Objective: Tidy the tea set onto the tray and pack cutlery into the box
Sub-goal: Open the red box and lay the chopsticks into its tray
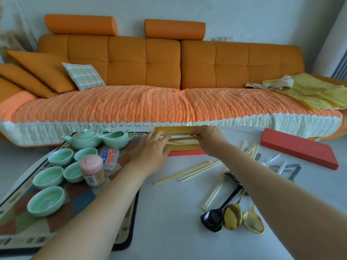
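The right grip [204, 136] is pinched on the ends of the chopsticks [180, 142] inside the box [185, 152]; the left grip [152, 152] is laid flat and relaxed on its left end. The sticks are best levelled and kept parallel before release. The box, red with yellow lining, is set at the far edge of the table [169, 212], beside the tray [125, 245].

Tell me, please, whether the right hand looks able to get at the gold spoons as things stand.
Probably yes, once it lets go: the right hand is pinching chopsticks in the box, but the gold spoons lie uncovered on the table, nearer the person, only a black spoon alongside.
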Motion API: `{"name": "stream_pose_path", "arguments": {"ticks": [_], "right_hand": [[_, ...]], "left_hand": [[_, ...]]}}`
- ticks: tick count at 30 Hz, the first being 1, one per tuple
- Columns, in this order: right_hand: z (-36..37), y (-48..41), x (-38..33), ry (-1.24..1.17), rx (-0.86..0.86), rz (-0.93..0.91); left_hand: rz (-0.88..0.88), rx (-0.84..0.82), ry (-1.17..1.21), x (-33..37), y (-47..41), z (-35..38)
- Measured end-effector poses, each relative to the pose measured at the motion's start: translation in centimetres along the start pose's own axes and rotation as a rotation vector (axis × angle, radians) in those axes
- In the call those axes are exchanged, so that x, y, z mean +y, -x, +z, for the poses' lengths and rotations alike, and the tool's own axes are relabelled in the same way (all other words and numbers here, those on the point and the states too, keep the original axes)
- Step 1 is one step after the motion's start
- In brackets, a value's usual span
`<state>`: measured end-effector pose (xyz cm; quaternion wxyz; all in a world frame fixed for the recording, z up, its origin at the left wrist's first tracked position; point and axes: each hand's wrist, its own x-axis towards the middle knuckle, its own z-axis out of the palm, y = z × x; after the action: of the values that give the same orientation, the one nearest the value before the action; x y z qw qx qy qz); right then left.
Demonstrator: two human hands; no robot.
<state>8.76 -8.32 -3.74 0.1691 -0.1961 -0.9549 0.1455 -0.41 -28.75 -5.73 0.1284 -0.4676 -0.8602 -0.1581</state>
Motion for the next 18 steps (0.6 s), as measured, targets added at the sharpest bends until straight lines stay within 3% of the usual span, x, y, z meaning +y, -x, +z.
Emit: {"name": "stream_pose_path", "arguments": {"ticks": [4,11,14,18], "right_hand": [[0.7,-0.4,-0.4,-0.017,-0.098,0.064],[-0.3,0.4,0.0,-0.065,-0.226,-0.01],[-1.0,1.2,0.2,-0.045,-0.221,-0.041],[-1.9,2.4,-0.2,0.004,-0.008,-0.187]], "left_hand": [[0.037,-0.149,-0.057,-0.1,0.4,0.8],[0.031,-0.165,-0.08,0.3,0.1,0.7],[0.068,-0.089,-0.077,0.8,0.2,0.7],[0.148,0.105,-0.054,2.2,0.0,-0.2]]}}
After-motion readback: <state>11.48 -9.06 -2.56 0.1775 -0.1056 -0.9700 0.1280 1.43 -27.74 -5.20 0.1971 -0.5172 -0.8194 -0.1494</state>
